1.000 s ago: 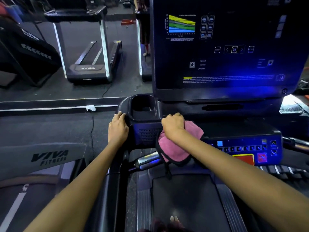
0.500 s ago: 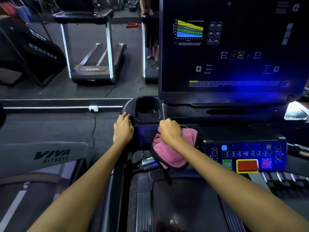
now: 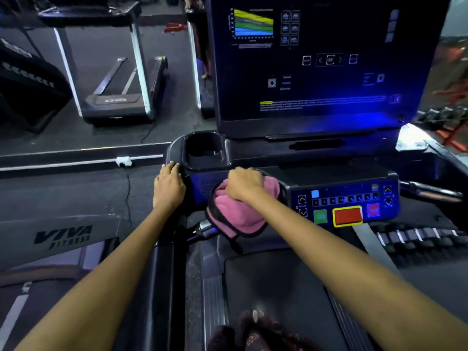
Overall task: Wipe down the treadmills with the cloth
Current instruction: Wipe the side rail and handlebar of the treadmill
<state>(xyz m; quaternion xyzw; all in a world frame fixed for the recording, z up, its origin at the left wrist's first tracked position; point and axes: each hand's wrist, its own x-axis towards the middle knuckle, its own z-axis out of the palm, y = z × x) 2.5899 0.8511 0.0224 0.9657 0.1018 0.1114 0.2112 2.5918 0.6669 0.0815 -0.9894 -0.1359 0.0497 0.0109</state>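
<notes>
1. Head view: treadmill (image 3: 278,287) fills the frame, its console (image 3: 336,178) running left to right across the person's front, cup holder (image 3: 205,148) at its left end.
2. Button panel (image 3: 344,206) lies just right of the cloth, unwiped by my judgement.
3. Cloth (image 3: 238,214) drapes over the console's front edge, left of centre.
4. Right hand (image 3: 244,182) sits on it, fingers curled, bunching it.
5. Left hand (image 3: 168,186) rests flat beside the holder, fingers relaxed.
</notes>
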